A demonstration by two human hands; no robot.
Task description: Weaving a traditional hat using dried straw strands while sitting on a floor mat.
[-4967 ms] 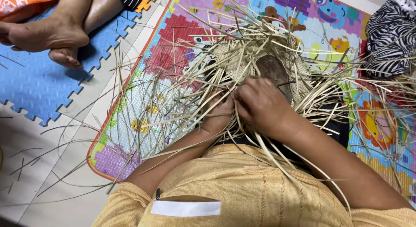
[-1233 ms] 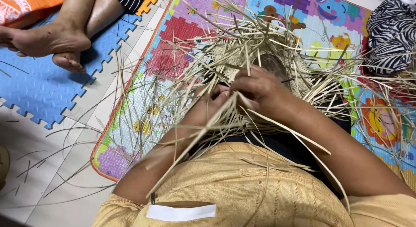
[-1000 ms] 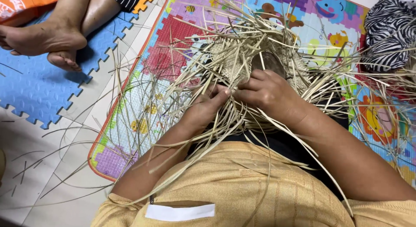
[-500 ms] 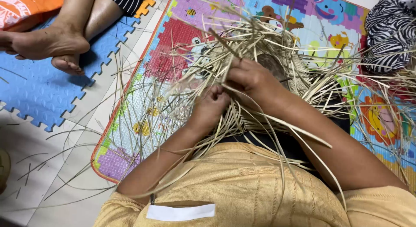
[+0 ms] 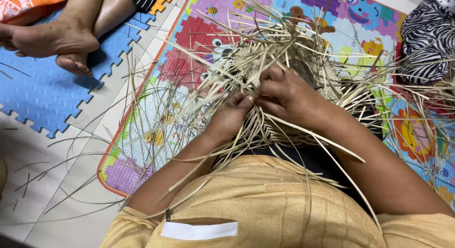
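Both hands meet over the half-woven straw piece (image 5: 284, 63) in the lap: left hand (image 5: 232, 117) pinches pale strips (image 5: 227, 82), right hand (image 5: 284, 94), lower than half a second ago, grips strands (another person's feet (image 5: 57, 39) rest on the blue foam mat (image 5: 38, 101))

Loose straw strips (image 5: 222, 82) fan out thickly around both hands. Bare floor (image 5: 52, 181) lies open at left; another person's feet (image 5: 52, 39) block the far left.

Both forearms angled inward, left hand (image 5: 231, 116) fingers curled, right hand (image 5: 284, 92) just beside it, fingers pinched together.
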